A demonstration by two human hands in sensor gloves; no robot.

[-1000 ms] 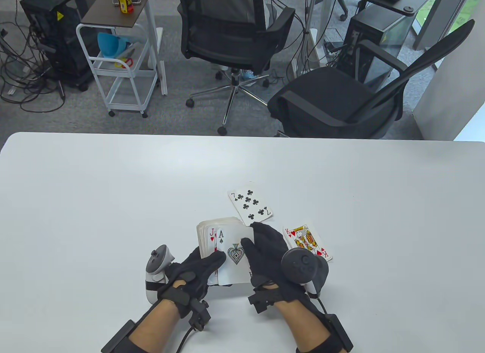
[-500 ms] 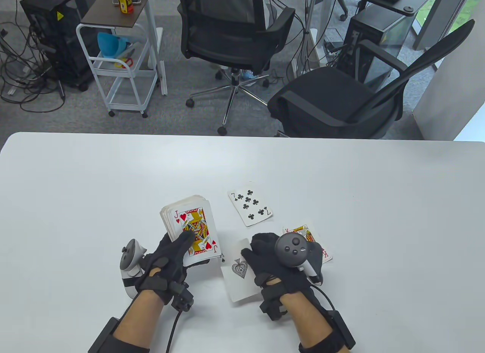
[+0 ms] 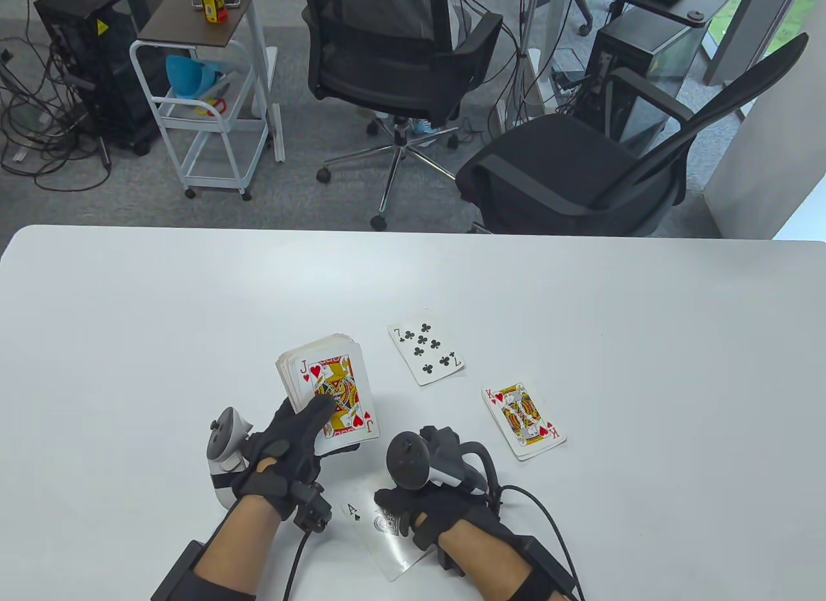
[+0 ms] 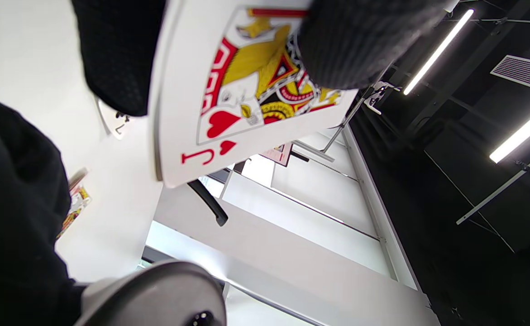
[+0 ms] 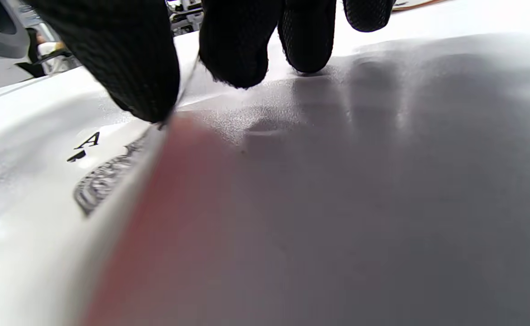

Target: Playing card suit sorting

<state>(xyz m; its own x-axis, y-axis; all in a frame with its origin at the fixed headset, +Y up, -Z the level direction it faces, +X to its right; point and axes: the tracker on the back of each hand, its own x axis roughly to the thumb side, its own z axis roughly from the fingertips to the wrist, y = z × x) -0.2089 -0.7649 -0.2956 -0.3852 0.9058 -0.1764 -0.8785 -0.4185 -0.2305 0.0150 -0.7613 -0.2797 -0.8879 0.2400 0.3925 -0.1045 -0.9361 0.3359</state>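
The right hand (image 3: 426, 517) has drawn the white ace of spades card (image 3: 377, 530) off the face-up deck (image 3: 326, 385) toward 6 o'clock, uncovering the king of hearts card (image 3: 524, 420).

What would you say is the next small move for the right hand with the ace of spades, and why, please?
Probably lay the ace of spades flat where it is and let go. The right hand pinches it low over bare table, apart from the 7 of clubs and king of hearts, so it starts a spade pile.
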